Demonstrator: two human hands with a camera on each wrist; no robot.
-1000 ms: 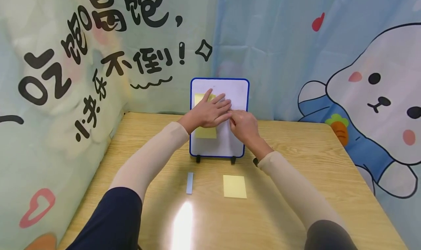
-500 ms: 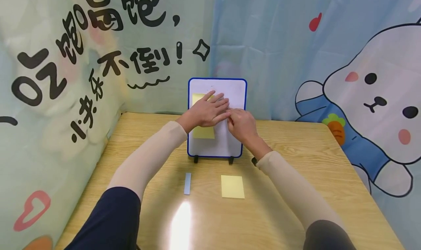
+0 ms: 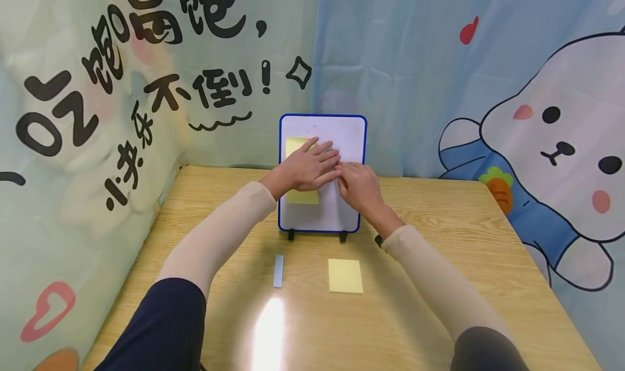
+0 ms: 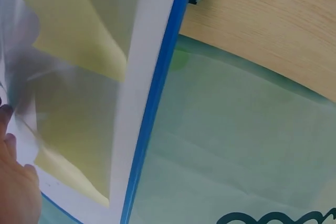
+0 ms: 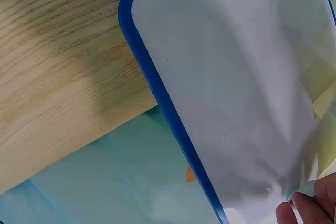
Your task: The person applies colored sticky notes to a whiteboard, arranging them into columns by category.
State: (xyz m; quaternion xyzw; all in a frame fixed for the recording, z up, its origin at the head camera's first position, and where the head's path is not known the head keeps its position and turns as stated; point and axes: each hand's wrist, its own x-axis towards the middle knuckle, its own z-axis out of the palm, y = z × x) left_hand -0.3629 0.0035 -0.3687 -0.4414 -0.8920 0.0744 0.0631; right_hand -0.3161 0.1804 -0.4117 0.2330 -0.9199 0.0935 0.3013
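A small whiteboard (image 3: pixel 337 211) with a blue frame stands upright on black feet at the back of the table. My left hand (image 3: pixel 310 166) lies across its middle, fingers straight and spread, covering part of two yellow sticky notes. The upper note (image 3: pixel 294 145) and lower note (image 3: pixel 304 197) sit along the board's left side; some of their edges curl outward in the left wrist view. Close by the left fingertips, my right hand (image 3: pixel 360 186) has curled fingers pinching a pale blue paper strip (image 5: pixel 304 188) at the board's face. The strip is mostly hidden.
On the wooden table (image 3: pixel 415 284) in front of the board lie a light blue strip (image 3: pixel 278 271) and a yellow sticky note (image 3: pixel 345 276). A printed curtain (image 3: pixel 390 89) hangs behind and along the left side.
The head view has shifted slightly to the right. Both hands stay at nearly the same spots on the board.
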